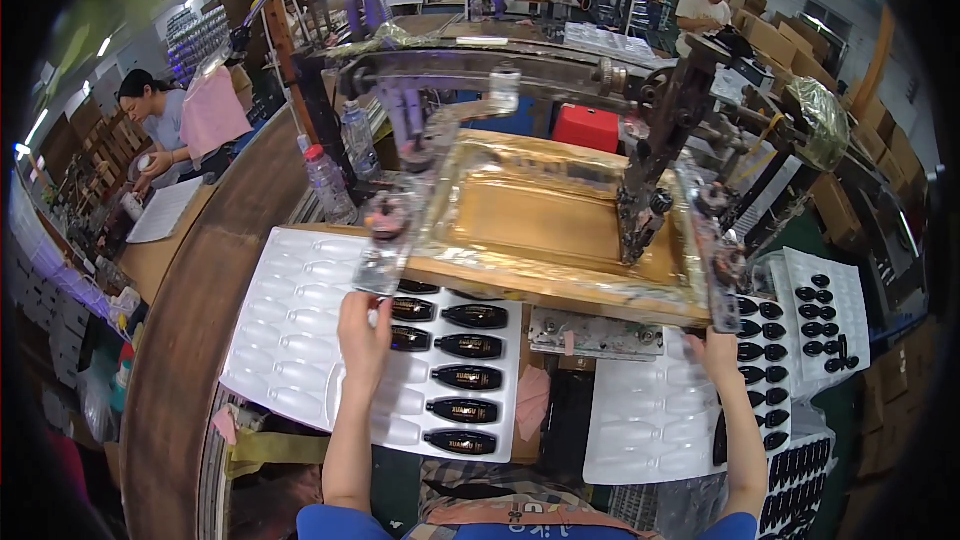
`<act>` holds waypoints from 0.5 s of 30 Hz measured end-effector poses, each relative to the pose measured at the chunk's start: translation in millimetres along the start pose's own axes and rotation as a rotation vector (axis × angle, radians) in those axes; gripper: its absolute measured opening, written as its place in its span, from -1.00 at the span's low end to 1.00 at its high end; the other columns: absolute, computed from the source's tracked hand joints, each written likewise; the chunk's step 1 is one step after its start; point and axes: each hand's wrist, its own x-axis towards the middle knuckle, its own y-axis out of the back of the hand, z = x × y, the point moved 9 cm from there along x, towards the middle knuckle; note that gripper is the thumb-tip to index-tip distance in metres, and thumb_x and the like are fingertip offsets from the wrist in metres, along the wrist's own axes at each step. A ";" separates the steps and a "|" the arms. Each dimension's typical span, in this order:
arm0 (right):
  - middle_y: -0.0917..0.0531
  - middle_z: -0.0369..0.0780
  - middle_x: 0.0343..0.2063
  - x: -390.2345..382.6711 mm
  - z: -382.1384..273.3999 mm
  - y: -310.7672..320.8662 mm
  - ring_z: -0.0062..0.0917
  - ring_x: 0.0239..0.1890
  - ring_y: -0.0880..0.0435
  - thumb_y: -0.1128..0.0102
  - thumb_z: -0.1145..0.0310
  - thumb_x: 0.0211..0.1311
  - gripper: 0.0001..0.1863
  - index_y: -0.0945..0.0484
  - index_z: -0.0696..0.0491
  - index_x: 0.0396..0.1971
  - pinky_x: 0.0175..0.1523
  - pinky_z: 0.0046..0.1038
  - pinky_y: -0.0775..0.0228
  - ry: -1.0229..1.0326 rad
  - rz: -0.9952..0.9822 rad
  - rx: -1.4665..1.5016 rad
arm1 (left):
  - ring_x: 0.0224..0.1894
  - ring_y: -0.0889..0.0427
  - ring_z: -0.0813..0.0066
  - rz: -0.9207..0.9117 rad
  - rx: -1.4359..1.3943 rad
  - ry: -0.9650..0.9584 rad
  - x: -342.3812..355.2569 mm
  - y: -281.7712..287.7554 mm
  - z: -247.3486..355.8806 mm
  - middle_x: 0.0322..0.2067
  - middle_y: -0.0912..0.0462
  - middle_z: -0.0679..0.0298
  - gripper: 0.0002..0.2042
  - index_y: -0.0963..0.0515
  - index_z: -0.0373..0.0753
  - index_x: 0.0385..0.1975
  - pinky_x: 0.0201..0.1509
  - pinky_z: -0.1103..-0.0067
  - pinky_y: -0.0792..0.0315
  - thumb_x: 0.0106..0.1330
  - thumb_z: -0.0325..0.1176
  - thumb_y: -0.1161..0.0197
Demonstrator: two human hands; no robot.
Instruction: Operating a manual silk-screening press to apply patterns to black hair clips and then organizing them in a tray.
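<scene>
One framed screen [545,288] is held in the head view at its two front corners, apparently so that both ends can be kept level and guided together. At the left corner, a metal bracket [380,272] is pinched by the left hand [364,335], with the thumb raised and the fingers curled. At the right corner, a matching bracket [725,312] seems to be clasped by the right hand [716,355], though that grip is partly hidden beneath the edge. The screen is placed centrally before the person, below a dark metal arm [655,130], by which part of its weight is presumably borne. It is set above one stained metal plate [596,333]; whether the two touch cannot be told.

White moulded trays are laid close on either side, probably so that pieces stay within short reach. Beside the left forearm, in one tray [400,398], seven black bottle-shaped pieces [466,377] are plainly seen, five in one column and two in the next, plus slivers of others by the screen's edge. All seven are turned alike, gold marking upward. By the right forearm, one pale tray [640,430] is placed, and beyond it columns of smaller black pieces [773,351] are set, too crowded to be counted surely. Two clear bottles [325,185] are stood behind on the left, and one red box [586,128] is seen past the screen
</scene>
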 end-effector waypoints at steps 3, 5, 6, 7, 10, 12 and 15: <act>-0.50 -0.18 -0.37 -0.2 -17.9 18.7 -0.56 -0.52 -0.48 -0.22 0.53 -0.19 -0.56 -0.35 0.11 -0.19 -0.43 -0.57 -0.29 -0.258 -0.135 0.488 | -0.19 -0.46 0.10 -0.199 -0.247 -0.117 18.3 -32.7 60.4 -0.26 -0.50 0.05 -0.75 -0.44 -0.34 -0.27 -0.07 0.41 -0.28 0.10 -0.34 -0.09; -0.47 -0.26 -0.28 -4.8 -27.3 31.2 -0.74 -0.49 -0.41 -0.25 0.54 -0.21 -0.49 -0.34 0.10 -0.13 -0.44 -0.71 -0.22 -0.318 -0.128 0.659 | -0.12 -0.43 0.05 -0.474 -0.236 -0.245 21.7 -65.5 117.9 -0.21 -0.49 0.04 -0.72 -0.43 -0.31 -0.19 0.02 0.37 -0.24 0.12 -0.32 -0.06; -0.45 -0.27 -0.23 -0.1 -48.6 43.7 -0.74 -0.44 -0.41 -0.25 0.54 -0.21 -0.44 -0.32 0.08 -0.08 -0.42 -0.72 -0.23 -0.199 -0.078 0.761 | -0.11 -0.45 0.12 -0.476 -0.209 -0.348 23.6 -76.6 135.1 -0.20 -0.50 0.08 -0.71 -0.43 -0.31 -0.18 0.00 0.40 -0.26 0.11 -0.35 -0.08; -0.43 -0.28 -0.18 4.3 -70.7 57.8 -0.75 -0.39 -0.42 -0.25 0.55 -0.21 -0.40 -0.30 0.06 -0.03 -0.41 -0.73 -0.24 -0.078 -0.027 0.862 | -0.11 -0.46 0.19 -0.478 -0.180 -0.451 23.5 -84.0 144.9 -0.20 -0.50 0.11 -0.71 -0.42 -0.31 -0.16 -0.01 0.44 -0.28 0.11 -0.37 -0.09; -0.40 -0.27 -0.09 11.6 -88.2 65.9 -0.61 -0.22 -0.44 -0.25 0.53 -0.18 -0.38 -0.28 0.07 0.00 -0.21 -0.63 -0.30 0.066 0.048 0.858 | -0.14 -0.46 0.26 -0.468 -0.319 -0.394 32.7 -92.1 147.4 -0.22 -0.51 0.15 -0.73 -0.43 -0.32 -0.18 -0.05 0.48 -0.29 0.11 -0.39 -0.10; -0.46 -0.25 -0.10 23.6 -127.7 81.7 -0.47 -0.11 -0.45 -0.26 0.45 -0.14 -0.43 -0.30 0.13 -0.02 -0.02 -0.48 -0.26 0.074 -0.009 1.021 | -0.17 -0.46 0.34 -0.441 -0.431 -0.315 40.2 -87.4 137.9 -0.24 -0.51 0.18 -0.75 -0.45 -0.33 -0.20 -0.09 0.53 -0.30 0.12 -0.40 -0.10; -0.48 -0.21 -0.14 35.5 -159.9 64.8 -0.49 -0.07 -0.41 -0.27 0.39 -0.11 -0.53 -0.41 0.11 -0.11 0.03 -0.47 -0.21 0.190 -0.190 0.898 | -0.21 -0.46 0.45 -0.401 -0.602 -0.199 50.4 -80.0 125.4 -0.28 -0.52 0.23 -0.78 -0.46 -0.34 -0.24 -0.14 0.60 -0.31 0.13 -0.43 -0.11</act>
